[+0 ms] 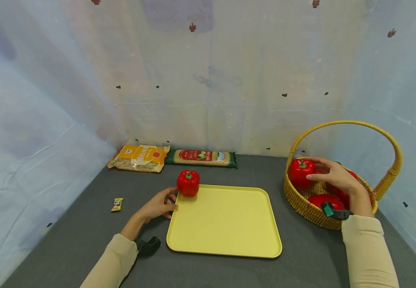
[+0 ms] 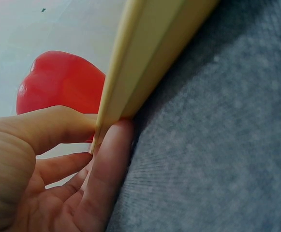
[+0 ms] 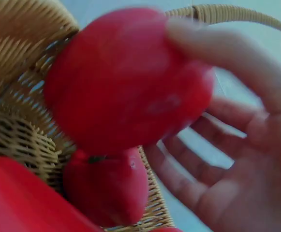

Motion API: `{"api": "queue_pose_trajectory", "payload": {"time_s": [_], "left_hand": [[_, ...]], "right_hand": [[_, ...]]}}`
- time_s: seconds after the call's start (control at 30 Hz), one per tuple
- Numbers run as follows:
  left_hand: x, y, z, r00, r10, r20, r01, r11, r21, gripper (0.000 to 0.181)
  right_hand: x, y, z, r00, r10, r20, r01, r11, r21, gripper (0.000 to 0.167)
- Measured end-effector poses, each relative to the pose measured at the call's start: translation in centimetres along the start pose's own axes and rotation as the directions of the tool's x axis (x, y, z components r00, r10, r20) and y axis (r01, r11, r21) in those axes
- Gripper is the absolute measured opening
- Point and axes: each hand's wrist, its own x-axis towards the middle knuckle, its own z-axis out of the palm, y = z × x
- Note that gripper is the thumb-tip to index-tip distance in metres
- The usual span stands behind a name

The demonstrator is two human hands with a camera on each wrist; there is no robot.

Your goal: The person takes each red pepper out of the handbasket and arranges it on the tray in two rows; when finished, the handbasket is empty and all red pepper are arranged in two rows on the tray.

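At the left edge of a yellow tray [image 1: 225,224], my left hand [image 1: 158,205] pinches the rim; the left wrist view shows thumb and fingers on both sides of the edge [image 2: 125,72]. A red bell pepper [image 1: 188,185] stands upright on the tray's far left corner. On the right, my right hand [image 1: 333,176] holds another red bell pepper [image 3: 125,82], thumb on one side and fingers on the other, inside the wicker basket [image 1: 310,210]. More red peppers [image 3: 109,186] lie below it in the basket, partly hidden by my hand and wrist.
Along the back lie a yellow food bag [image 1: 139,157] and a long green-and-red packet [image 1: 204,157]. A small yellow sachet [image 1: 117,204] lies left of the tray. The basket's tall handle [image 1: 344,122] arches over my right hand. A pale curtain [image 1: 229,100] surrounds the grey table.
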Motion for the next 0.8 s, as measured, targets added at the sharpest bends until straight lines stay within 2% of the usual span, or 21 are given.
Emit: {"api": "queue_pose_trajectory", "payload": {"time_s": [0.17, 0.3, 0.53, 0.8], "left_hand": [[0.0, -0.1, 0.0, 1.000, 0.004, 0.006, -0.004, 1.000, -0.001, 0.066], [0.1, -0.1, -0.1, 1.000, 0.003, 0.007, -0.003, 1.000, -0.006, 0.066], [0.0, -0.2, -0.2, 1.000, 0.004, 0.016, -0.004, 1.000, -0.004, 0.066], [0.0, -0.3, -0.1, 1.000, 0.010, 0.019, -0.009, 1.000, -0.013, 0.065]], "right_hand": [[-0.6, -1.4, 0.0, 0.999, -0.047, -0.028, 0.048, 0.998, 0.039, 0.065], [-1.2, -2.6, 0.2, 0.990, -0.132, -0.051, 0.137, 0.986, 0.097, 0.057], [-1.2, -5.3, 2.1, 0.955, -0.287, -0.072, 0.295, 0.915, 0.275, 0.056], [0.8, -7.8, 5.5, 0.907, -0.418, -0.043, 0.404, 0.839, 0.365, 0.057]]}}
